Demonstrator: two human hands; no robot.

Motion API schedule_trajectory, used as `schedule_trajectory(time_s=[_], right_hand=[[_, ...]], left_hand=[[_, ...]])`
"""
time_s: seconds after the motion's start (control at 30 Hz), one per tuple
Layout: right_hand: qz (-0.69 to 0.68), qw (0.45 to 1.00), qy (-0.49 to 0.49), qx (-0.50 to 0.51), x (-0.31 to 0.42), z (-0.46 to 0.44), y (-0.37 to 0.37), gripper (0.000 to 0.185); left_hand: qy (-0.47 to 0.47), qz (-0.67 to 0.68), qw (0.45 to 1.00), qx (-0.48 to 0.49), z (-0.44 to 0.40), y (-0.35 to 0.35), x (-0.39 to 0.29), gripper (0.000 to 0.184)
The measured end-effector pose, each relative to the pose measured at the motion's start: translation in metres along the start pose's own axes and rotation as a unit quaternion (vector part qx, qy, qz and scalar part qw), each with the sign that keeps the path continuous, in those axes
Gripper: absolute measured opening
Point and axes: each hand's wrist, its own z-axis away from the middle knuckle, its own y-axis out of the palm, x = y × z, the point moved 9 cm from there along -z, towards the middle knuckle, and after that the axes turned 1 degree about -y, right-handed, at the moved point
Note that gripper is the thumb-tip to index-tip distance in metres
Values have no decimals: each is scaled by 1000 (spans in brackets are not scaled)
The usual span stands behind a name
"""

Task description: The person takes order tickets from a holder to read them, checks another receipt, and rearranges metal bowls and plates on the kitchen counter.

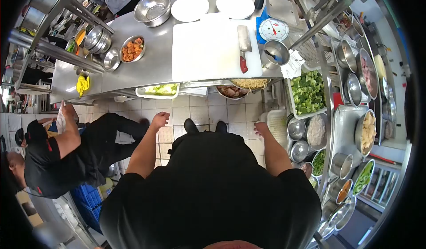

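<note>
Our left hand (160,119) is at 9 o'clock and our right hand (261,129) at 3 o'clock, well apart on either side of our shoes (191,126). The fingers of both are loosely curled; we cannot tell whether the fingertips touch one another. Nearest our right hand is the white basket (277,125), just beyond it at 3 o'clock; we cannot tell if they touch. Nearest our left is the lettuce tray (158,90), at 10 o'clock beneath the edge of the desk (153,73).

At 12 o'clock on the desk we have the white board (199,53). A knife (243,64) lies along its right part, red handle toward us. Two plates (190,8) sit beyond the board. At 1 o'clock we see the blue scale (274,29), with a metal pot (275,54) nearer us. The bowl of orange food (133,49) is at 10 o'clock, and the yellow cloth (82,85) hangs over the edge between 9 and 10.

Below the desk, between 1 and 2 o'clock, are the noodles (250,84), beside a bowl of meat (232,92). The broccoli (307,91) fills a white bin at 2 o'clock. At 9 o'clock, a co-worker (49,153) holds a white cloth (61,119).
</note>
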Motion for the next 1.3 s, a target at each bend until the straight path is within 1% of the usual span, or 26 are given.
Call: schedule_trajectory(time_s=[0.03, 0.13, 0.17, 0.23, 0.27, 0.33, 0.4, 0.47, 0.53, 0.57, 0.6, 0.7, 0.73, 0.77, 0.8, 0.83, 0.87, 0.93, 1.0, 1.03, 1.07, 1.13, 1.17, 1.2, 1.27, 1.3], right_hand=[[-86, 995, 56, -5, 24, 31, -4, 34], [-181, 978, 91, -45, 47, 58, 2, 36], [-212, 966, 136, -57, 47, 62, 9, 37], [-209, 965, 147, -63, 58, 73, 20, 38], [-208, 964, 154, -65, 62, 77, 26, 38], [-189, 965, 173, -50, 71, 81, 36, 37], [-172, 967, 180, -49, 82, 86, 44, 36], [-173, 969, 165, -57, 99, 85, 47, 34], [-157, 974, 146, -72, 114, 85, 46, 30], [-141, 977, 135, -82, 125, 88, 45, 29], [-125, 980, 121, -94, 138, 89, 42, 27], [-115, 985, 72, -104, 158, 91, 44, 30], [-11, 994, -67, -83, 144, 56, 51, 28], [-144, 980, 47, -129, 146, 81, 50, 22], [-100, 987, 22, -126, 153, 89, 53, 23], [-71, 991, -6, -112, 155, 89, 59, 24], [-68, 993, 16, -98, 149, 91, 66, 25], [-102, 984, 97, -110, 135, 106, 76, 30], [-71, 983, 144, -86, 112, 110, 88, 30], [-67, 981, 161, -79, 104, 116, 92, 30], [-64, 979, 179, -71, 96, 121, 96, 30], [-75, 974, 201, -67, 96, 134, 98, 30], [-83, 972, 212, -65, 95, 136, 100, 30], [-72, 974, 203, -64, 95, 132, 99, 30], [-49, 979, 187, -58, 92, 123, 97, 29], [-13, 988, 153, -29, 108, 123, 94, 29]], left_hand=[[-2, 0, 1000, -7, -6, -7, 2, 35], [-5, -17, 1000, -17, -13, -28, 5, 34], [-3, -21, 1000, -17, -18, -35, 11, 34], [1, -15, 1000, -10, -30, -45, 32, 32], [18, -21, 1000, -3, -41, -47, 46, 32], [27, -35, 999, 26, -46, -47, 71, 33], [-7, -74, 996, 48, -52, -44, 105, 34], [15, -142, 982, 126, -69, -33, 143, 34], [-79, -148, 978, 120, -56, -37, 165, 31], [-90, -176, 974, 112, -45, -42, 162, 29], [27, -279, 948, 153, -59, -36, 167, 29], [-31, -212, 965, 154, -73, -49, 181, 25], [-55, -194, 967, 155, -84, -53, 184, 23], [-54, -197, 968, 145, -90, -59, 178, 21], [-53, -198, 969, 135, -94, -65, 168, 20], [-10, -215, 968, 131, -100, -69, 150, 19], [31, -231, 964, 125, -102, -73, 135, 19], [100, -245, 957, 118, -113, -77, 110, 18], [157, -245, 949, 117, -128, -78, 89, 17], [109, -200, 960, 160, -128, -75, 84, 17], [96, -144, 978, 121, -126, -80, 74, 17], [68, -31, 996, 39, -95, -86, 47, 20], [63, -27, 996, 49, -90, -80, 44, 21], [59, -23, 996, 58, -85, -74, 43, 23], [53, -29, 996, 71, -82, -66, 60, 24], [54, -38, 995, 72, -85, -60, 72, 24]])
